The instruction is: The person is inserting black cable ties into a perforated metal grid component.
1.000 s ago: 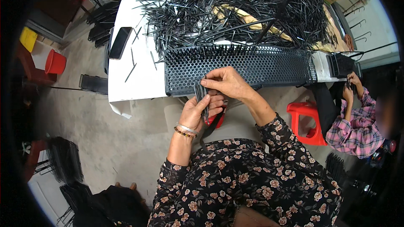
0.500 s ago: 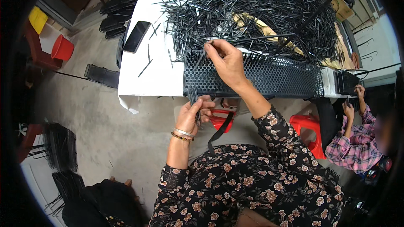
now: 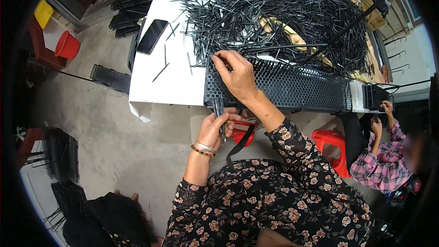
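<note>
My left hand (image 3: 210, 131) is closed round a small bundle of thin black sticks (image 3: 219, 106), which stand up out of the fist just below the table's front edge. My right hand (image 3: 238, 77) is over the left end of a long black perforated rack (image 3: 302, 84), its thumb and fingertips pinched at the rack's far left corner. Whatever lies between those fingertips is too small and dark to make out. Short black sticks stick up along the rack's far edge. Behind it spreads a large heap of loose black sticks (image 3: 283, 9).
A black phone (image 3: 152, 36) and a few stray sticks lie on the white-covered table (image 3: 160, 82). A dark rod (image 3: 363, 13) slants over the heap's right side. Red stools (image 3: 333, 148) stand beneath. On the right a co-worker in a plaid shirt (image 3: 382, 164) handles a similar rack.
My right hand has moved left and slightly down to the rack's corner, fingers still pinched. The left hand keeps its bundle. The whole view has shifted slightly.
</note>
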{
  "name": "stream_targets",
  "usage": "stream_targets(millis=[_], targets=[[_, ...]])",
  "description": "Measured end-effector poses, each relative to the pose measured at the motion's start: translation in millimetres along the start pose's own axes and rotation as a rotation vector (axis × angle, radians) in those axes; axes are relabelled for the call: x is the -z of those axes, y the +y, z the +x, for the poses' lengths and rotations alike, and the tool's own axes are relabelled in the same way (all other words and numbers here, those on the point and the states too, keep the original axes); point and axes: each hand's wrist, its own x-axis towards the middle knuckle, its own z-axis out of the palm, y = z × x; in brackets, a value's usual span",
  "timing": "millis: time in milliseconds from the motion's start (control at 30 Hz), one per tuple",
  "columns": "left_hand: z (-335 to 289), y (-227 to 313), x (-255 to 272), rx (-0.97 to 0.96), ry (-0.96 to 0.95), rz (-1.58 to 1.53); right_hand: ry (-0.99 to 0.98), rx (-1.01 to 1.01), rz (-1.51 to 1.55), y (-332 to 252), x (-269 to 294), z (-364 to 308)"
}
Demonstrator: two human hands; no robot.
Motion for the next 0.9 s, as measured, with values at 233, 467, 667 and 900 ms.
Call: stream_targets(millis=[233,467,667,900], targets=[[2,-6,5,-0.012,-0.018,-0.027,-0.118,0.042,-0.066,6,-4,-9],[-4,-4,-1,0.066,-0.027,-0.083,-0.177,-0.030,-0.016,9,2,-11],[-3,2,-2,0.080,-0.078,-0.056,-0.152,-0.115,0.077,3,13,-8],[-3,-1,-2,-0.119,0.016,-0.014,-0.252,-0.348,0.187,-4,40,-22]])
